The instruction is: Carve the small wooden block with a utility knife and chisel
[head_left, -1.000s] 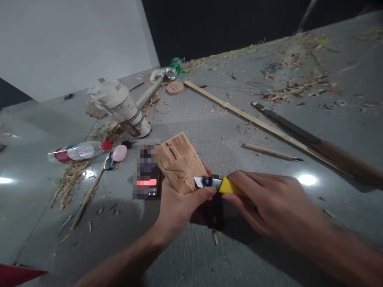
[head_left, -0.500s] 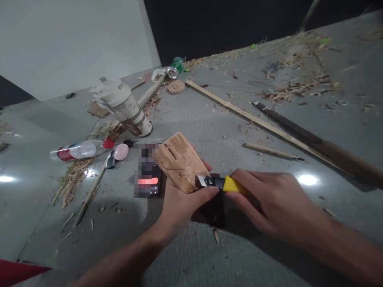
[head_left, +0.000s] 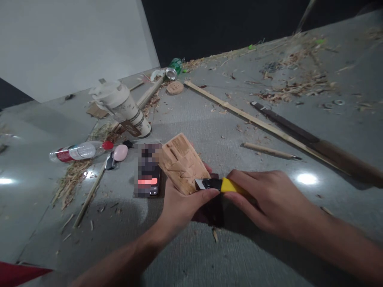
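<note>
The phone is my reference here. Immediately to the right of the phone, the wooden block is held slanting, with its carved face turned to the viewer. The fingers of the left hand are closed around its lower part, the thumb along the near edge. Farther to the right of the phone, the right hand has its fingers wrapped around the yellow handle of a utility knife, and the blade lies at the block's lower right corner. Whether the edge bites into the wood, I cannot tell.

The step in hand seems to be the trimming of this corner. For a good result, I think, the blade should meet the wood at a low angle and take thin shavings, because a deep push may split the grain or spoil the grooves nearby. The left thumb is just beside the knife's neck, so it is better to let it guide the knife from behind the cutting edge, never in front. The left hand should hold the block firmly, since a small turn of it would make the blade slip. Short strokes, controlled from the wrist, are safer.
</note>
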Available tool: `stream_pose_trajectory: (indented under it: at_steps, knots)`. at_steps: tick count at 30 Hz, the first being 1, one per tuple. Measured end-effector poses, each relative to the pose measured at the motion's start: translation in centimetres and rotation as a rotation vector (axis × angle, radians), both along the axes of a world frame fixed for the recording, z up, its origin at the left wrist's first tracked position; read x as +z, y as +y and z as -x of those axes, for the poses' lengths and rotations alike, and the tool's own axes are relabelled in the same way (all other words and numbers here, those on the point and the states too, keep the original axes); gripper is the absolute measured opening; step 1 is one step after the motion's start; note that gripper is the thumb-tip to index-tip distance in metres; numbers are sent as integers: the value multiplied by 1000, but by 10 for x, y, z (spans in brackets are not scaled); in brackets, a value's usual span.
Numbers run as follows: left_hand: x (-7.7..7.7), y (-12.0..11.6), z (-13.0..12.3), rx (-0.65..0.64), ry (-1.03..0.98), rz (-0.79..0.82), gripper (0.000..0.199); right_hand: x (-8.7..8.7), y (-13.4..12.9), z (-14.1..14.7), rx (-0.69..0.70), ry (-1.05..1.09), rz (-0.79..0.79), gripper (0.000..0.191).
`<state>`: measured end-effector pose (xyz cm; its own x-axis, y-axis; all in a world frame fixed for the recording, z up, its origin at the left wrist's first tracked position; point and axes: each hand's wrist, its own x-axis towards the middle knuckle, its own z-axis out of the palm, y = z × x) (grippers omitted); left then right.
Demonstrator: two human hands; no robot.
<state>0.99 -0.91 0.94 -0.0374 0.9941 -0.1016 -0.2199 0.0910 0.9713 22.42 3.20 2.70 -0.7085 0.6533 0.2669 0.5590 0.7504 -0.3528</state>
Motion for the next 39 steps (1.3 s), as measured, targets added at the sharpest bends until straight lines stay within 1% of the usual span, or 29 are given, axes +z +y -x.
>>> stream_pose_trajectory:
  at_steps: [2, 4, 5, 6, 8, 10, 11, 12, 14, 18, 20, 22, 26, 28, 29, 31, 32, 35, 36, 37, 38, 39]
  knots:
    - [-1, -2, -2, 13, 32, 9, 34, 0, -1, 1, -14, 3, -21, 29]
    - [-4, -2, -2, 24, 112, 24, 18, 0, -3, 2, -56, 16, -44, 31]
    - [-5, -1, -2, 31, 158, 32, 14, 0, -4, 2, -79, 21, -53, 31]
    - [-7, 1, -2, 35, 192, 22, 17, 0, -4, 2, -100, 25, -62, 32]
    - [-8, 5, 1, 48, 164, -7, 8, -1, -3, 0, -119, 18, -70, 33]
    - [-8, 9, 3, 57, 100, -47, 45, -2, -1, -2, -118, -2, -62, 33]
    - [-8, 9, 5, 48, 93, -63, 57, -2, 1, -2, -120, -8, -54, 34]
    - [-8, 9, 5, 37, 103, -79, 63, -3, 3, -3, -124, -10, -42, 34]
    - [-6, 8, 6, 38, 166, -113, 59, -2, 7, -4, -144, 13, -16, 33]
    - [-3, 8, 6, 155, 326, -171, 38, 1, 13, -6, -246, 122, 19, 32]
    - [-1, 10, 7, 189, 367, -192, 29, 1, 15, -7, -298, 161, 23, 33]
    - [-1, 11, 9, 195, 373, -203, 25, 0, 17, -8, -336, 189, 27, 34]
    - [-3, 11, 12, 171, 397, -200, 22, -5, 20, -12, -419, 255, 17, 33]
    - [-3, 14, 12, 153, 455, -244, 34, -7, 22, -13, -471, 303, 11, 33]
    - [-3, 19, 11, 142, 488, -275, 44, -8, 23, -13, -494, 332, 13, 34]
    - [0, 34, 7, 132, 532, -330, 76, -10, 25, -11, -528, 392, 28, 35]
    - [1, 45, 3, 101, 532, -314, 86, -10, 26, -10, -537, 421, 42, 36]
    - [3, 83, -8, 141, 503, -298, 101, -11, 26, -7, -532, 471, 83, 38]
    - [4, 96, -12, 139, 501, -278, 104, -11, 26, -6, -524, 478, 88, 38]
    - [4, 106, -14, 164, 496, -257, 102, -11, 26, -6, -515, 485, 89, 38]
    - [5, 114, -16, 171, 494, -242, 91, -11, 25, -7, -509, 493, 87, 38]
    - [6, 119, -17, 173, 479, -231, 76, -11, 25, -7, -506, 506, 87, 37]
